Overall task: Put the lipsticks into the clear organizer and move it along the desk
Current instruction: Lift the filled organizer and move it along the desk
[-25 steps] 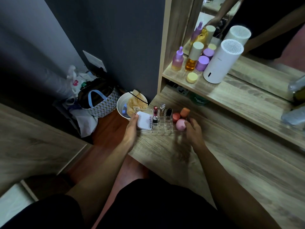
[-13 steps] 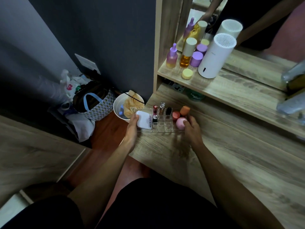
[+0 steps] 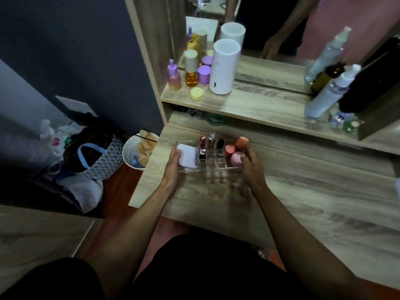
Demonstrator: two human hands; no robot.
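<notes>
Hands hold the clear organizer (image 3: pixel 210 158) at both ends, just above the middle of the frame, on the wooden counter (image 3: pixel 303 202) near its left edge. The left hand (image 3: pixel 172 167) has its grip closed around the organizer's left end, thumb lying on a white compact (image 3: pixel 187 158) that sits in the left compartment. The right hand (image 3: pixel 252 167) grips the right end, fingers curled beside a pink sponge (image 3: pixel 236 159). Two more sponges, one coral (image 3: pixel 229 149) and one orange (image 3: pixel 242 142), stand just behind it. Lipsticks (image 3: pixel 211 140) stand upright in the middle slots: three in the back row and one shorter in front at left; the front slots look empty, though the clear plastic makes that hard to judge. Above, on the shelf (image 3: pixel 259 105), a white cylinder (image 3: pixel 224 68) stands beside purple and amber bottles (image 3: pixel 191 71). At the left of the frame, a white bucket (image 3: pixel 135 153) sits on the floor just off the counter's edge.
</notes>
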